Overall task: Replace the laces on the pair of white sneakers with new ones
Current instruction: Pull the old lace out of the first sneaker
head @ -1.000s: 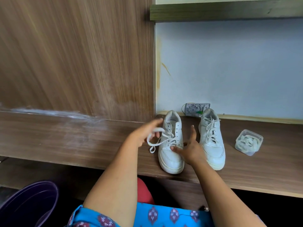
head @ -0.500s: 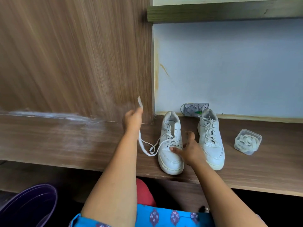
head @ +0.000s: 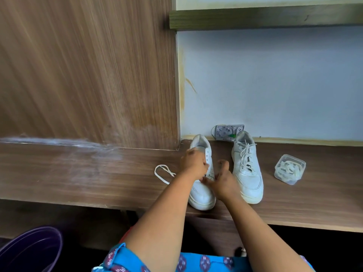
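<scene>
My left hand hides the left sneaker's eyelets at frame centre; the purple tub is cut off lower left.

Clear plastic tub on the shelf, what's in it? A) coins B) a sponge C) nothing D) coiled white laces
D: the clear plastic tub, standing to the right of the laced sneaker, holds a loose coil of white laces seen through its walls.
</scene>
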A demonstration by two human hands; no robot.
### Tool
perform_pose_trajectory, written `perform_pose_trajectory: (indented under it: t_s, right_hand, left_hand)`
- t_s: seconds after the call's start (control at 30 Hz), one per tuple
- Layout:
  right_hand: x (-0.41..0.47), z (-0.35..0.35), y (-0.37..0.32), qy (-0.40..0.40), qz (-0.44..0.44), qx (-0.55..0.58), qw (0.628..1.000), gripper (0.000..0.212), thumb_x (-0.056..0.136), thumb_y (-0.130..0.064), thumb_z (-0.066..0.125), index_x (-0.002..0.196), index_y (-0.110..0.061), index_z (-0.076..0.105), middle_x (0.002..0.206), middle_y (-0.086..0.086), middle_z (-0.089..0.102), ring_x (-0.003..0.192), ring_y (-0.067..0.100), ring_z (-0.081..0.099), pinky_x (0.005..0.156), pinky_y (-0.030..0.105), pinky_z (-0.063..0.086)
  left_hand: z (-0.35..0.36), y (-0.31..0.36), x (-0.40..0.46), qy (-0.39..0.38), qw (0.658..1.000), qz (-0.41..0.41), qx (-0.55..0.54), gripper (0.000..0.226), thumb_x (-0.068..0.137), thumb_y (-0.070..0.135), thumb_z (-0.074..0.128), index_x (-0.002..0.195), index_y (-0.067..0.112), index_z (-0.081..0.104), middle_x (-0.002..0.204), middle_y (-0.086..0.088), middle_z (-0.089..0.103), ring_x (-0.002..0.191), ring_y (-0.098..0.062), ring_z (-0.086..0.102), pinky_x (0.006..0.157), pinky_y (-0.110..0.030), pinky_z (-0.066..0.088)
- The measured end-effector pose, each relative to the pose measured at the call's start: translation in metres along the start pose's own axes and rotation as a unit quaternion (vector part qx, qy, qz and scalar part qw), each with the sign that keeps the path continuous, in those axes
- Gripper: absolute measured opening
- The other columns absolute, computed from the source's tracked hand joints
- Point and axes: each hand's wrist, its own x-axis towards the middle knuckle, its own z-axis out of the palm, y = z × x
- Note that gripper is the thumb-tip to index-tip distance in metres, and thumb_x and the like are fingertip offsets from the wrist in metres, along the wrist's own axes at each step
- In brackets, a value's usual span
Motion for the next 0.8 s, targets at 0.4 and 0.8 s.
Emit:
perform_pose_trajectory:
  t_s: [0.4, 0.8]
  right_hand:
    - [-0.004, 0.001, -0.006, -0.006, -0.015, 0.028, 0.999, 0.081, 0.075, -0.038, 0.078, 0.133, -0.015, 0.027, 0.119, 0.015, 0.056, 0.105, 0.031, 0.058, 0.078, 0.033, 0.044]
    - [-0.001, -0.005, -0.006, -0.02, -0.006, 0.037, 0.999, 0.087, 0.075, -0.035, 0.08, 0.137, -0.011, 0.025, 0.129, 0.015, 0.055, 0.114, 0.031, 0.056, 0.085, 0.032, 0.043]
  left_hand:
    - [-0.016, -0.017, -0.004, -0.083, 0.985, -0.073, -0.136, 0.041, 0.087, 0.047, 0.063, 0.062, 0.015, 0.056, 0.09, -0.006, 0.053, 0.09, -0.026, 0.056, 0.077, -0.027, 0.04]
    - [-0.031, -0.024, -0.008, -0.029, 0.968, -0.109, -0.224, 0.05, 0.085, 0.051, 0.063, 0.062, 0.007, 0.07, 0.06, 0.001, 0.061, 0.065, -0.01, 0.058, 0.065, -0.026, 0.042]
